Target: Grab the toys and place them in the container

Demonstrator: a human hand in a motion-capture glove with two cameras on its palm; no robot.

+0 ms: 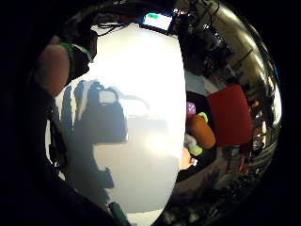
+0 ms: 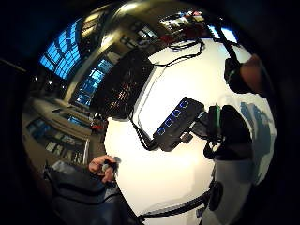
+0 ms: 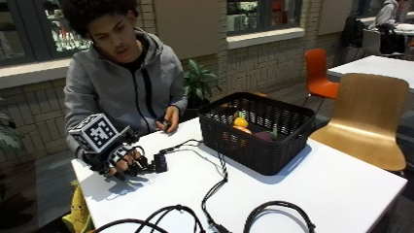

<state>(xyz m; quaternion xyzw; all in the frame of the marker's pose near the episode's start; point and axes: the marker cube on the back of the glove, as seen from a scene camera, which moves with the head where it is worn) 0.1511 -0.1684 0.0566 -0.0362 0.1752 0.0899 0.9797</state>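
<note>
Toys, orange, yellow and dark plush [image 3: 242, 127], lay inside the black woven plastic basket [image 3: 259, 158] on the white bench [image 3: 336, 184], apparently already collected. I kept my black-gloved right grip [image 3: 123, 162] just above the bench edge, well apart from the basket, fingers relaxed downward, grasping nothing. Black cables [image 3: 216, 187] trailed between.

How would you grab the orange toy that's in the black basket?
Take the orange toy by its top end, coming straight down from above. It seems to stick up among the other toys, and the basket's tall walls block every side, so only the top looks free. The hand is over the table, holding nothing.
</note>
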